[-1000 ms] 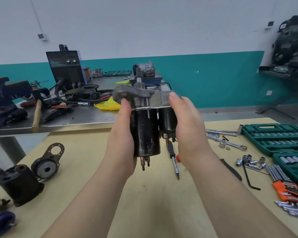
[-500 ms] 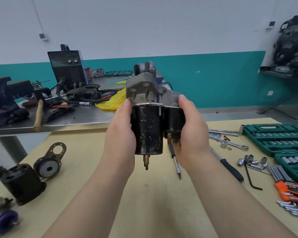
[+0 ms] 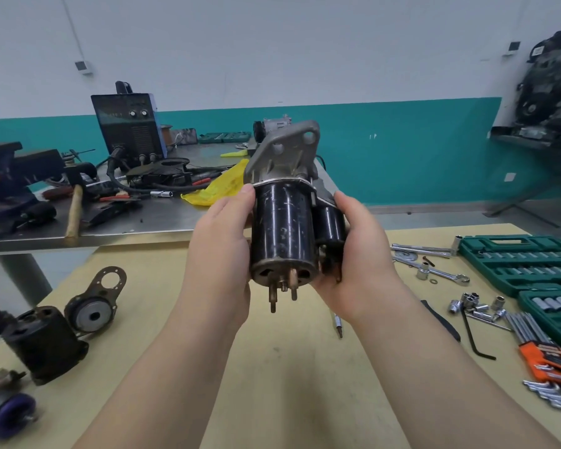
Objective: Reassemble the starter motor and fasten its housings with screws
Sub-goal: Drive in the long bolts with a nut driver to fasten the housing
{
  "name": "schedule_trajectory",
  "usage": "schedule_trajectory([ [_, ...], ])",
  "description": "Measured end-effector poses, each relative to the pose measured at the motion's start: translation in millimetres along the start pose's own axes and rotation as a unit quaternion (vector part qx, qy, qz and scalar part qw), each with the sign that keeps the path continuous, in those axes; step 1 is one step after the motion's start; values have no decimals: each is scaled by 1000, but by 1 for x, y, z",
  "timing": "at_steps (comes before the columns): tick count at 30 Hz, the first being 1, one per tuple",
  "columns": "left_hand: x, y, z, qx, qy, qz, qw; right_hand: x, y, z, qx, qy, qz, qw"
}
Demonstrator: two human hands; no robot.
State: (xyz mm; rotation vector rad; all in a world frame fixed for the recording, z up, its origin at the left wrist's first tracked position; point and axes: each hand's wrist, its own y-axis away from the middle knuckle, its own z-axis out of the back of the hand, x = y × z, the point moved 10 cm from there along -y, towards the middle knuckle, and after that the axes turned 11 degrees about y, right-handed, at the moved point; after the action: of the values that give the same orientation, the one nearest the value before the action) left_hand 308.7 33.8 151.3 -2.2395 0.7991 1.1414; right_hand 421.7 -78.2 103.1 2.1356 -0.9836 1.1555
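Starter motor [image 3: 284, 234] tilted nearer, both hands [image 3: 219, 251] gripping

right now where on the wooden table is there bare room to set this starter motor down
Bare wood lies directly below the starter motor, between the end plate and the screwdriver. The right side is crowded with loose sockets, hex keys and wrenches.

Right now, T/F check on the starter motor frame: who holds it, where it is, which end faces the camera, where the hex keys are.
1. Both hands hold the starter motor. True: left hand, right hand.
2. It rests on the wooden table. False: held above it.
3. Its studs point toward the camera. True.
4. The orange hex key set lies left. False: right side.
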Motion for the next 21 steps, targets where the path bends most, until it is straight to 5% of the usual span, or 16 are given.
schedule_trajectory([
  [10, 11, 1, 6, -36, 110, 66, 991, 8, 4, -10, 32, 39, 10, 999],
  [21, 25, 3, -9, 21, 140, 168, 976, 20, 11, -25, 104, 159, 62, 980],
])
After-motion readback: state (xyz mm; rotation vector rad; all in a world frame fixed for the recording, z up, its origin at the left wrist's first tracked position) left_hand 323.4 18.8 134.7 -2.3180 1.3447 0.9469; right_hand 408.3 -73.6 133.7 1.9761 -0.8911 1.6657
